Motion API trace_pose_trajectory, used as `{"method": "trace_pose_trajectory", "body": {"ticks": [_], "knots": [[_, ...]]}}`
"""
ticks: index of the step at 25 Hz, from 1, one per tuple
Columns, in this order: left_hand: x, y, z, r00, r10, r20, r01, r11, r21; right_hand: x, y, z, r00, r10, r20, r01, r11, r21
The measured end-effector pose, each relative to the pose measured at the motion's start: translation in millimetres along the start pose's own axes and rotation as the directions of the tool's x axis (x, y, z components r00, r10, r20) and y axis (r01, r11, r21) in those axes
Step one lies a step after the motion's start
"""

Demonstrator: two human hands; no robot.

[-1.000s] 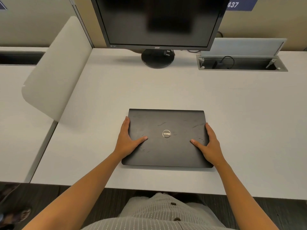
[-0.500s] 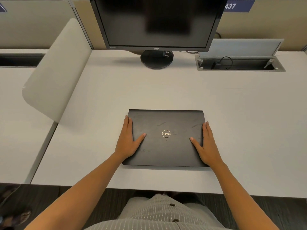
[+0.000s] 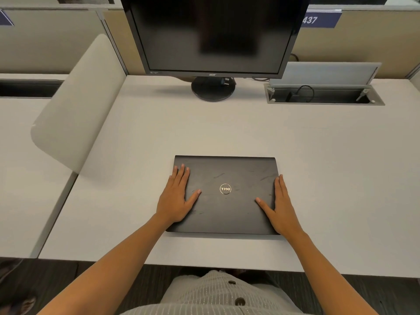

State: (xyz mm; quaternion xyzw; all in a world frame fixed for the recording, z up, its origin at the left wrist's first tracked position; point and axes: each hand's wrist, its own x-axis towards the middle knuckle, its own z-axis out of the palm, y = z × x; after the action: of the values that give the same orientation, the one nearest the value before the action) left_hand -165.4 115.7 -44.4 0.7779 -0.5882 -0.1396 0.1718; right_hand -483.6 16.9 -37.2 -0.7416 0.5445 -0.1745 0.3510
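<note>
Head view shows a shut black laptop [image 3: 227,196] lying flat on the tabletop [image 3: 329,178], directly under both hands. Left hand [image 3: 176,200] and right hand [image 3: 280,206] press on its lid, fingers [image 3: 181,176] straight and flat, thumbs angled inward toward the round logo between them.
</note>
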Motion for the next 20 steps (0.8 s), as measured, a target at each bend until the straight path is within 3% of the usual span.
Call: {"method": "trace_pose_trajectory", "body": {"ticks": [16, 20], "knots": [[-0.2, -1.8, 0.4, 1.000, -0.002, 0.022, 0.003, 0.998, -0.058, -4.3, 1.8, 1.3, 1.000, 0.016, -0.019, -0.015, 0.998, 0.065], [0.6, -1.6, 3.1, 1.000, 0.012, 0.010, -0.013, 0.998, 0.054, -2.7, 2.5, 7.4, 0.999, -0.036, -0.029, 0.030, 0.984, -0.173]]}}
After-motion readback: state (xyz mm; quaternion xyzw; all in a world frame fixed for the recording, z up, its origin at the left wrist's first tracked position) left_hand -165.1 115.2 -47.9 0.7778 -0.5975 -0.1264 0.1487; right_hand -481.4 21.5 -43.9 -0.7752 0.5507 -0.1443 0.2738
